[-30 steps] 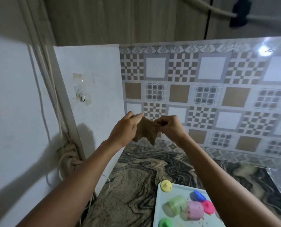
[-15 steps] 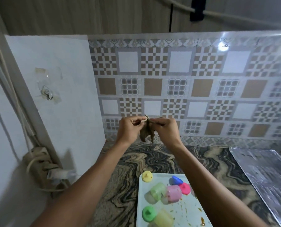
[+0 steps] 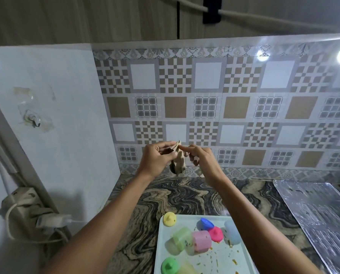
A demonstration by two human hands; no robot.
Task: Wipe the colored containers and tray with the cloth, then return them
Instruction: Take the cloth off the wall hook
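Tray point(image 3: 242, 260): pale, nearest thing, on the marbled counter point(image 3: 181, 196); its near end runs out of the bottom of the view. Brown-orange smears and crumbs dot its right half.
Green lid point(image 3: 170, 265): near-left on the tray, knob up; a yellow container point(image 3: 187, 268) just right of it, cut by the frame edge.
Green container point(image 3: 182, 238): lying on its side mid-tray, touching the pink container point(image 3: 201, 240), also tipped. Contents cannot be made out.
Pink lid point(image 3: 216, 233): just right of the pink container; blue lid point(image 3: 206, 223) just beyond it.
Pale blue container point(image 3: 232, 232): right side of the tray, partly hidden by the right forearm.
Yellow lid point(image 3: 169, 219): far-left corner of the tray.
Open room: bare counter left of and beyond the tray; foil sheet point(image 3: 319, 218) covers the counter on the right.
Left edge: power strip point(image 3: 24, 212) with plugs and cords against the white side panel point(image 3: 70, 115).
Left hand point(image 3: 157, 159): raised above the far counter, fingers closed on the brown cloth point(image 3: 178, 162).
Right hand point(image 3: 201, 158): fingertips pinch the cloth's top edge; the cloth hangs bunched between both hands.
Far: patterned tile backsplash point(image 3: 234, 107).
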